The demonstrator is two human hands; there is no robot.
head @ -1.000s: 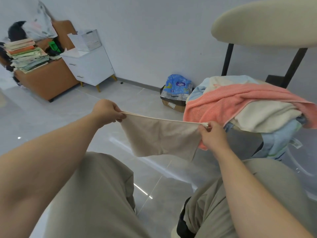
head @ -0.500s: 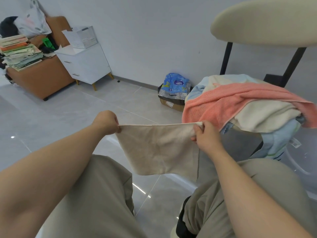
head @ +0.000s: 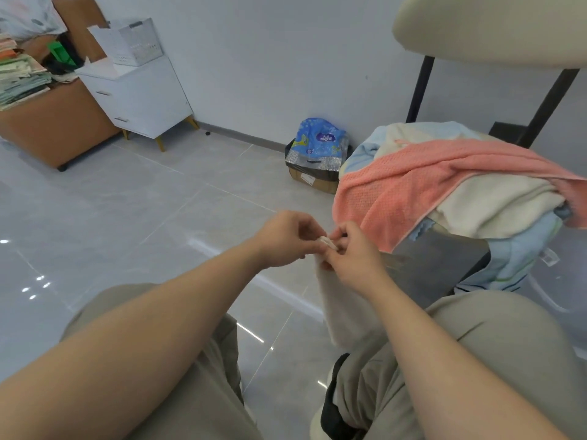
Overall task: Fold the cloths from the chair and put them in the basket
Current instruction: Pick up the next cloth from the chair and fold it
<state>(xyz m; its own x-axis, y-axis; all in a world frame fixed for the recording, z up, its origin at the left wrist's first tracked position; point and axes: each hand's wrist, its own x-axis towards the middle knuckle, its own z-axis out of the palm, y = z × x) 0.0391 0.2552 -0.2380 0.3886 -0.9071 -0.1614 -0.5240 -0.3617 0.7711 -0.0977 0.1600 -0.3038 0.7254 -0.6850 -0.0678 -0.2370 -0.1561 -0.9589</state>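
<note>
Head view: the beige cloth (head: 344,306) hangs in the air between your knees, just in front of your right leg, with its top edge gathered at your fingertips. Your left hand (head: 286,239) pinches that top edge with curled fingers, and your right hand (head: 352,258) pinches the same edge from the other side. The two hands meet fingertip to fingertip, with a small bunch of fabric showing between them. Below your right hand the cloth falls in a narrow strip; your forearm hides its right side.

Just beyond your right hand is the chair (head: 492,27), and its seat carries the pile of cloths. A pink towel (head: 413,182) lies across the top and drapes over the near edge of the seat. A cream towel (head: 495,201) lies under it, and a light blue cloth (head: 514,258) hangs down the right side with a small tag showing. The beige cloth is near the hanging edge of the pink towel; you cannot tell whether they touch.

On the grey tiled floor (head: 127,217) behind the chair, against the wall, a blue bag (head: 317,144) sits on top of a cardboard box (head: 314,179). Farther left along the wall stands a white cabinet (head: 143,100) with a white crate (head: 136,42) on top. Beside it is a brown sofa (head: 54,128) with a stack of papers (head: 19,81) on it.
</note>
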